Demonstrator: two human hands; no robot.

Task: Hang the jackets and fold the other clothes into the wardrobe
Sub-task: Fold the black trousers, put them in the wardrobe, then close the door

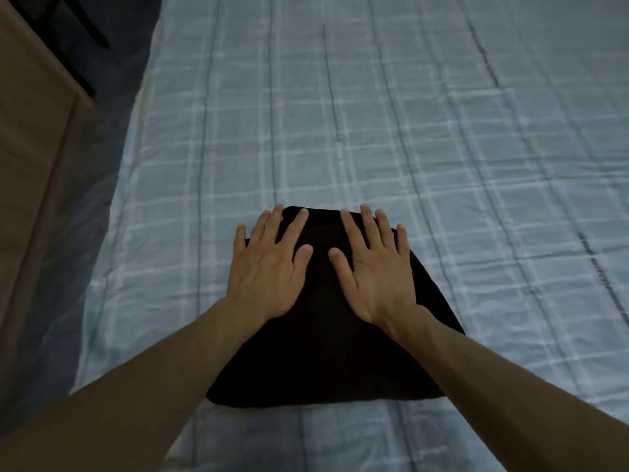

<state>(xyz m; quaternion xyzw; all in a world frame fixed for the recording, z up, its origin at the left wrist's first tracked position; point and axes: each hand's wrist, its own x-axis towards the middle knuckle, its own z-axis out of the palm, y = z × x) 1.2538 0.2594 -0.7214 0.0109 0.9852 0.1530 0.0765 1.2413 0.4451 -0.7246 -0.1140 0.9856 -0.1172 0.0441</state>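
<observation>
Pressing folded black garment point(323, 352), long axis running up the bed point(340, 114), far half under flat, spread-fingered left hand point(269, 270) and right hand point(374, 274).

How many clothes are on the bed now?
1: a folded black garment on the bed sheet, under the left hand and right hand. Others may be out of view.

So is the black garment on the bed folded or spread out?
Folded: the black garment lies as a compact block with straight edges under both flat hands.

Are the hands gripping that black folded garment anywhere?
No grip: left hand and right hand press flat, fingers straight, on the far half of the black folded garment.
</observation>
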